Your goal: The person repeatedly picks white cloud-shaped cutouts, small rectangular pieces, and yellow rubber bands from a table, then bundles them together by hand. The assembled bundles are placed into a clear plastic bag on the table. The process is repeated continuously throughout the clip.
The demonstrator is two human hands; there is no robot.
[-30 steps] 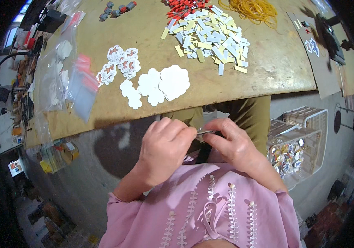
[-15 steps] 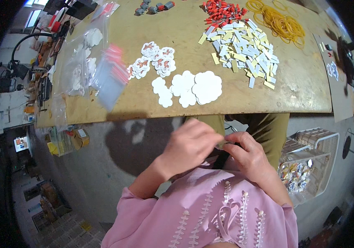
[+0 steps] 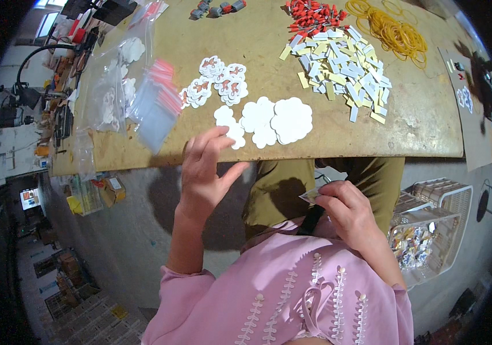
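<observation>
My left hand (image 3: 204, 172) reaches over the table's front edge, thumb and fingers apart and nothing in them. Its fingertips are beside the small white flower-shaped cutouts (image 3: 236, 134), and I cannot tell whether they touch. Right of these lie larger white scalloped cutouts (image 3: 292, 119) in overlapping stacks. Above my lap, my right hand (image 3: 346, 210) pinches a small clear plastic piece (image 3: 309, 196) whose corner sticks out to the left; the rest is hidden by the fingers. Stacks of white cutouts with a printed brown figure (image 3: 201, 89) lie farther back.
Clear zip bags with red tops (image 3: 157, 106) lie on the left. Farther back are a heap of white and yellow strips (image 3: 343, 75), red-tipped parts (image 3: 312, 17), yellow rubber bands (image 3: 398, 34) and grey-and-red pieces (image 3: 217, 10). A white basket (image 3: 447, 247) with packed bags stands at lower right.
My hands were together above my lap. The left has moved away, forward and left to the table edge, its fingers spreading. The right stays nearly in place, and the clear piece now shows.
</observation>
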